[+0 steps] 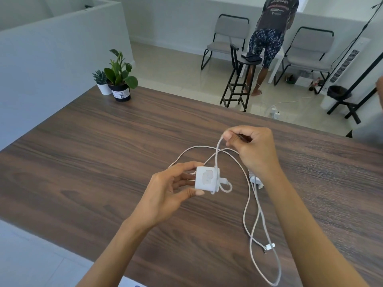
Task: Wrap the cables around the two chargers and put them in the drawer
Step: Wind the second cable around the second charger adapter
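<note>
I see a broad table (87, 162) of dark, streaked wood grain filling most of my view, its far edge running toward two o'clock. At eleven o'clock on it stand two potted plants: a leafy one in a black pot (121, 92) and a small spiky one in a white pot (103, 88), touching side by side. My left hand (165, 191) is at the centre, fingers curled, clamping a white square charger (205, 180) between thumb below and fingertips above, lifted off the wood, its two metal prongs pointing toward the palm. My right hand (252, 150), at one o'clock from the charger, is clenched in a pinch on the thin white cable (217, 154), which rises taut from the block; one turn already lies round the block's right edge. The rest of that cord, smooth and round, trails in loose loops down toward five o'clock, where a small white connector (269, 246) lies on the wood. A second white charger (256, 180) lies on the table just beneath my right wrist, partly hidden.
</note>
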`<state>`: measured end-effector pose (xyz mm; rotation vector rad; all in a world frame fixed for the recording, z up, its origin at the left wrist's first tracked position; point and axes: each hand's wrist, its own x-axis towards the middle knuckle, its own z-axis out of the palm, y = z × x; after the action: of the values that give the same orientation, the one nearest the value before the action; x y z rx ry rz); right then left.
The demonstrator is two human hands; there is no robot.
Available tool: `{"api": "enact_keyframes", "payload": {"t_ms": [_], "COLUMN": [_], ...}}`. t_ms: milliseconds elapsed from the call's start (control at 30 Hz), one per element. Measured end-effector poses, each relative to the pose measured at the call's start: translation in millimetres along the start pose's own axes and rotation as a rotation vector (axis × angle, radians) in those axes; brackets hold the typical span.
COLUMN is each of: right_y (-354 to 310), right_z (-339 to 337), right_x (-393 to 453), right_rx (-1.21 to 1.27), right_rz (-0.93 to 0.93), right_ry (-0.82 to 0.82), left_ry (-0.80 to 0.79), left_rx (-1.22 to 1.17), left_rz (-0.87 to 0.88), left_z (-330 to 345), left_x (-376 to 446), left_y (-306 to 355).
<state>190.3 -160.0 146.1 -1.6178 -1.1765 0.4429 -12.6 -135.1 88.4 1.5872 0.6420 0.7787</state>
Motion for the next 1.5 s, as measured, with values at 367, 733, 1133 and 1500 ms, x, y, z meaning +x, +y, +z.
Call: {"api": "enact_keyframes", "payload": {"t_ms": [367,733,1133,1500], "right_y": [34,18,-22,13], "right_z": [22,29,-15,-7], "right_x": [-15,-73,-60,-15], "right_rx": [0.211,0.079,-0.342,-0.007], "right_rz": [0.201,0.21,-0.164,-0.009], "right_ry": [-0.045,-0.323,-0.141,-0.114], "left_ry": [0.056,0.332,0.166,-0.063], "left_rx": [-0.19,-0.007,0.316,-0.053], "left_rz": [0.028,0.047,0.106,-0.056], "left_z": [-3,0,-3,4], "left_x": [9,36,32,12], "left_y": [28,25,5,18]}}
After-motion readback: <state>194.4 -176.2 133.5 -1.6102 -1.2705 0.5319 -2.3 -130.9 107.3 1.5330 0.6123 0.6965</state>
